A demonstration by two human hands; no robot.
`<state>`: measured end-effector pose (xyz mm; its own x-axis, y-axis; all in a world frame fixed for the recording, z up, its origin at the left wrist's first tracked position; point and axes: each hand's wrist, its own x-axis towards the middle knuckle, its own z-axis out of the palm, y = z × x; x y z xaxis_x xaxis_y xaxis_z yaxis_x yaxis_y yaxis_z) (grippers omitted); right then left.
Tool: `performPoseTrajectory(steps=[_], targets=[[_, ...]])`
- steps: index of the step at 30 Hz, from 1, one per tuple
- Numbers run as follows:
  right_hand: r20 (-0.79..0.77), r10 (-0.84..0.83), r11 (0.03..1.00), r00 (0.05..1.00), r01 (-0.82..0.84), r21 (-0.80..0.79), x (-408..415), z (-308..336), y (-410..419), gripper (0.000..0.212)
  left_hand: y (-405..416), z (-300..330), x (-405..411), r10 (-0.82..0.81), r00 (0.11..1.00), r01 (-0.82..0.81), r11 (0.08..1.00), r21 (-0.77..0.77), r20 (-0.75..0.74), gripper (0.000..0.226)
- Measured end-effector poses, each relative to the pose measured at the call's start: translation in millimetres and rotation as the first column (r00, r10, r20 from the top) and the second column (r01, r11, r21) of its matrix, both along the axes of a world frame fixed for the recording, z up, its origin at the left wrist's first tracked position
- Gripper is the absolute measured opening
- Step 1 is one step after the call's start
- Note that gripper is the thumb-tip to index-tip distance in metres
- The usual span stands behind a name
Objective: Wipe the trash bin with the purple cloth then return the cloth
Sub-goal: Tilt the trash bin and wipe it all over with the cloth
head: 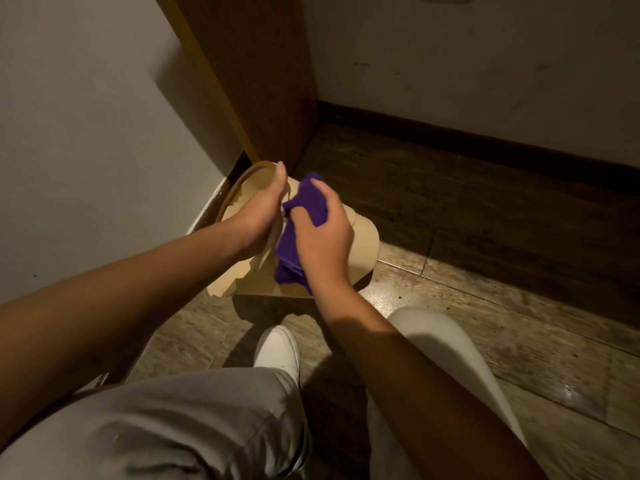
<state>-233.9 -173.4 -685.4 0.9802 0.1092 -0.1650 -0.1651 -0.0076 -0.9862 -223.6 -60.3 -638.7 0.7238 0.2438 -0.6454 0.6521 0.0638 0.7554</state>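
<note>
Closest to us we see our legs in light gray pants, bent low, and one white shoe flat on the floor. The floor is made of wood-look tiles, shiny in the light near us and dark farther back.

Past the shoe, both our bare arms reach out to the bin. The bin is tan and sits on the floor near the corner, where the left wall meets a brown wood panel. It looks tipped toward the left wall, with its open rim facing that way.

Our right hand is closed around the cloth, fingers and thumb squeezing it. The cloth is purple and bunched up, pressed against the bin's side, with a bit hanging down under the wrist.

Our left hand lies just beside the cloth. It is pressed against the bin near the rim, with the fingers stretched out straight. We cannot tell if it grips something thin and pale under the palm.

Farthest back, a dark baseboard runs along the far wall.
</note>
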Motion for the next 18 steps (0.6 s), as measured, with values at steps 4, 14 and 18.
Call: performPoseTrajectory(steps=[4,14,18], targets=[[0.254,0.123,0.936,0.959,-0.027,-0.352,-3.4,-0.4,22.6,0.057,12.6,-4.6,-6.8,-0.056,0.997,0.058,0.998,-0.031,0.060,0.073],[0.092,0.125,0.793,0.988,-0.044,-0.608,46.1,-36.0,-5.7,0.051,63.1,-9.5,-37.4,-0.135,0.990,0.128,0.985,-0.115,-0.046,0.051],[-0.193,0.006,0.759,0.981,-0.130,-0.638,77.8,-52.4,-45.9,0.050,82.3,-6.8,-50.7,-0.244,0.960,0.224,0.964,-0.145,-0.138,0.052]])
